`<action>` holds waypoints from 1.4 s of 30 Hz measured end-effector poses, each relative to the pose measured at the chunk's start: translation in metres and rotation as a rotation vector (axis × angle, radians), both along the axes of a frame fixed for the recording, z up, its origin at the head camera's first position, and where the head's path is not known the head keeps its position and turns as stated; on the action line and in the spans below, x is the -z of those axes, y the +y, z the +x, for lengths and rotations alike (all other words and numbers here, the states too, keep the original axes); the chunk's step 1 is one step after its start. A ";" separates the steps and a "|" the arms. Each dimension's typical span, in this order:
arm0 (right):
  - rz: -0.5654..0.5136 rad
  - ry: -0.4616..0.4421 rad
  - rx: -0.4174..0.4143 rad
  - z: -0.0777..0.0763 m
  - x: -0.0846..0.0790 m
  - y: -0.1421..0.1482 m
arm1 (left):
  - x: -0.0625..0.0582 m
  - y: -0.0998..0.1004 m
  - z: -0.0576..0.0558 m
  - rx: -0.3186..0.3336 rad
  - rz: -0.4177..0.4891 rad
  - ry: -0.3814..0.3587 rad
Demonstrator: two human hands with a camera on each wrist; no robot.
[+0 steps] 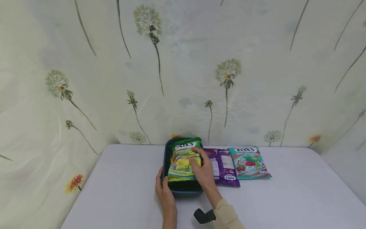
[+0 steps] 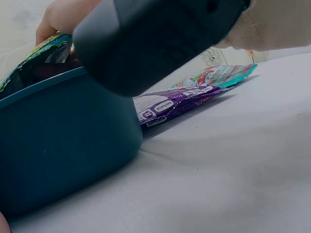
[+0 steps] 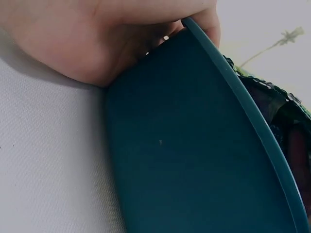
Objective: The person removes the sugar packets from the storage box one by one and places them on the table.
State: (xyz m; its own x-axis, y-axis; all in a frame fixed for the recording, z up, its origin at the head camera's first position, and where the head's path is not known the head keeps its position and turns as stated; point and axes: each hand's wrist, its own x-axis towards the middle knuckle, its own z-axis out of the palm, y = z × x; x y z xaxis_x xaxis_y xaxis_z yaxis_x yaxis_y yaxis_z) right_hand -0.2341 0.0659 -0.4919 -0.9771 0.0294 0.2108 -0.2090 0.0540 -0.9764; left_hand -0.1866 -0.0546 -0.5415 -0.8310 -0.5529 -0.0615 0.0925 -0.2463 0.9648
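Observation:
A teal plastic bin [image 1: 187,193] stands on the table, and my left hand [image 1: 166,192] grips its left side at the front corner, thumb at the rim. In the right wrist view, that left hand [image 3: 97,43] lies against the bin's wall [image 3: 184,145]. A green and yellow Fox's candy bag [image 1: 183,165] is tilted in the bin's mouth. My right hand [image 1: 204,171] holds this bag by its right edge, thumb and forefinger on the printed front. In the left wrist view, the bag [image 2: 34,63] rises above the rim, partly hidden.
Right beside the bin lies a purple candy bag [image 1: 228,168], partly behind my right hand. A teal and red Fox's Mint Blossom bag [image 1: 249,163] is next to it. The white table [image 1: 128,190] meets a flower-printed sheet [image 1: 183,79] at the back.

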 end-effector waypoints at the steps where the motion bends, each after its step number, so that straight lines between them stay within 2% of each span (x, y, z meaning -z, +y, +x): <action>1: -0.002 0.005 0.001 0.000 0.000 0.000 | 0.000 0.000 0.000 -0.001 0.005 0.002; 7: 0.056 -0.011 0.010 0.003 0.000 0.003 | 0.000 0.001 0.000 0.007 0.021 -0.016; 14: 0.085 -0.038 -0.020 0.018 -0.026 0.004 | -0.001 0.001 0.000 -0.006 0.010 -0.014; 24: 0.108 -0.073 -0.001 0.009 -0.003 0.013 | 0.002 0.000 0.000 0.004 0.005 -0.001; 35: 0.098 -0.075 -0.007 0.012 -0.001 0.018 | -0.001 0.000 0.001 0.017 0.043 -0.006; 42: 0.074 -0.080 -0.016 0.012 0.000 0.022 | -0.002 0.000 0.001 0.014 0.030 -0.015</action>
State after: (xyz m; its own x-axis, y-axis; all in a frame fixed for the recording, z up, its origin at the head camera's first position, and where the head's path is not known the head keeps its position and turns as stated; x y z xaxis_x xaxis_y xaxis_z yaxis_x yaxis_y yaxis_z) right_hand -0.2218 0.0877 -0.4919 -0.9912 0.0007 0.1327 -0.1316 0.1236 -0.9836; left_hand -0.1852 -0.0547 -0.5396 -0.8373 -0.5392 -0.0906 0.0740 -0.2760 0.9583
